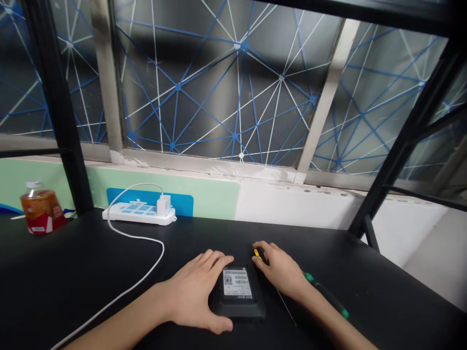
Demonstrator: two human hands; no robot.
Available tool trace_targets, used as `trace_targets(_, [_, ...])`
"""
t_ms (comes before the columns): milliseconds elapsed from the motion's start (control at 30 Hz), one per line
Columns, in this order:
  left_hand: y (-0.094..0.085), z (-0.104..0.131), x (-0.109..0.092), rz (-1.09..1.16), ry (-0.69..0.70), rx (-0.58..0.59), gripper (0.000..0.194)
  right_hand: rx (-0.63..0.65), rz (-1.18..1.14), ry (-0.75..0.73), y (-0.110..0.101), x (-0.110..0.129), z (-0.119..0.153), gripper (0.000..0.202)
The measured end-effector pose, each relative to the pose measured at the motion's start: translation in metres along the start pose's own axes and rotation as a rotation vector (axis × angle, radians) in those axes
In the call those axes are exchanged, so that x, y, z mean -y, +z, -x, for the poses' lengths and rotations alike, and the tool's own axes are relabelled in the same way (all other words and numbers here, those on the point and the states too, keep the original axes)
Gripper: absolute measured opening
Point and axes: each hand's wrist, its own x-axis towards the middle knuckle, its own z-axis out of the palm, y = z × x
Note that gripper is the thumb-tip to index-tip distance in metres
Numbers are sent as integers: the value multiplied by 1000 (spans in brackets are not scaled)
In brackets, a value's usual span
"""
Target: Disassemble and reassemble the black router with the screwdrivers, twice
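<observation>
A black box-shaped device (242, 307) with a white printed label (237, 283) lies on the black table (189, 238). My left hand (199, 291) is round its left side, thumb at the near edge and fingers at the far edge. Just right of the device, my right hand (279, 267) has its fingers closed on a yellow-and-black handle (257, 253); a thin metal shaft (287, 307) shows below that hand, pointing toward the near side. Partly behind my right forearm lies a green-and-black screwdriver (330, 296).
A white power strip (127, 214) with a plugged-in charger (163, 205) sits against the wall; its white cable (146, 277) runs across the table's left side. A bottle (42, 209) stands at the far left. Black frame posts (394, 160) rise at both sides.
</observation>
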Motion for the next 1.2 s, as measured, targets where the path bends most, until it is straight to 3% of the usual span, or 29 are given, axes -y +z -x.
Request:
trace_targets(233, [-7, -1, 7, 4, 18, 42, 109, -35, 83, 39, -18, 1, -4, 46])
trace_targets(400, [-9, 0, 10, 17, 52, 27, 108, -77, 103, 6, -47, -25, -5, 46])
trace_targets(500, [-9, 0, 10, 29, 73, 24, 110, 15, 63, -146, -57, -58, 14, 42])
trace_targets(633, [-7, 0, 10, 38, 102, 10, 112, 2, 70, -161, -65, -94, 54, 44])
trace_targets(733, [-6, 0, 10, 38, 104, 1, 111, 51, 57, -173, -67, -102, 76, 47])
trace_targets(833, [-5, 0, 10, 41, 109, -6, 109, 21, 60, -168, -59, -107, 84, 48])
trace_targets(967, [-4, 1, 10, 39, 108, -8, 108, -127, 20, -83, -39, -129, 76, 50])
trace_targets(1067, [-4, 0, 10, 35, 110, -21, 107, -266, -52, -5, -40, -140, 59, 57])
trace_targets(1133, [-4, 0, 11, 36, 105, -28, 106, -359, -169, 40, -51, -131, 45, 61])
trace_targets(1200, [-4, 0, 11, 43, 98, -26, 106, -372, -378, 80, -67, -109, 31, 59])
